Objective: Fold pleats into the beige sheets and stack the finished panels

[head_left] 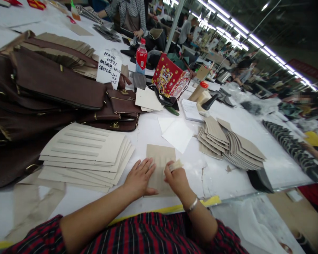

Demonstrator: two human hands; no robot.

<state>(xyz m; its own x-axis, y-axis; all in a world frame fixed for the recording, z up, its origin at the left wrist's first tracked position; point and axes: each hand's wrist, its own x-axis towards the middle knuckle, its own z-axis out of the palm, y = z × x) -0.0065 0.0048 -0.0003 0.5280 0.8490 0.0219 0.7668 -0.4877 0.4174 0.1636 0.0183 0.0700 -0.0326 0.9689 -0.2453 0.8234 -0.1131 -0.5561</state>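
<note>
Pressing two hands (159, 178) on one tan panel (160, 157), beside two stacks (87, 155).

A leather-goods factory floor: brown bags (55, 84) and stacked card pieces (87, 155) crowd a long white desk (228, 176), a handwritten note (108, 68) stands among them, and other workers (127, 16) sit at rows of desks under strip lights (228, 17).

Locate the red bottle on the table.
Head view, upper middle: the red bottle stands upright at the table's far side, between the handwritten note and the red patterned bag.
</note>
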